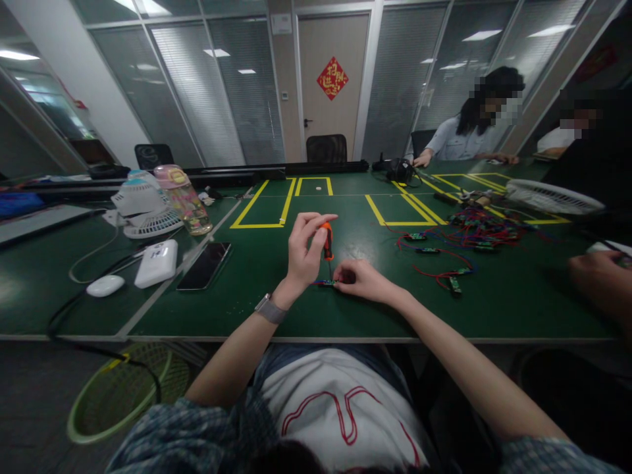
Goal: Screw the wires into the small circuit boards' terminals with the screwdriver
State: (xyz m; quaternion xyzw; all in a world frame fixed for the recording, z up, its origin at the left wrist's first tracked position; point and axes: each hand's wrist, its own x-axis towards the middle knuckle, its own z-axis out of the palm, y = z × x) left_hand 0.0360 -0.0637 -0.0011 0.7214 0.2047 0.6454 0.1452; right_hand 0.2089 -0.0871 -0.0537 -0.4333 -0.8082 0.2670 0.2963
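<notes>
My left hand (pixel 307 249) is closed around the orange and black handle of a screwdriver (pixel 328 243), which stands upright with its shaft pointing down. The tip meets a small green circuit board (pixel 326 284) lying on the green table. My right hand (pixel 363 280) pinches the right end of that board between thumb and fingers. Thin wires, blue among them, run from the board's left side under my left wrist. Where exactly the tip touches is too small to tell.
To the right lie a heap of red and blue wires (pixel 486 227) and several loose circuit boards (pixel 455 286). A phone (pixel 204 266), white case (pixel 157 263), bottle (pixel 185 201) and fan (pixel 143 204) are at left. Co-workers sit at right, one hand (pixel 602 276) near the edge.
</notes>
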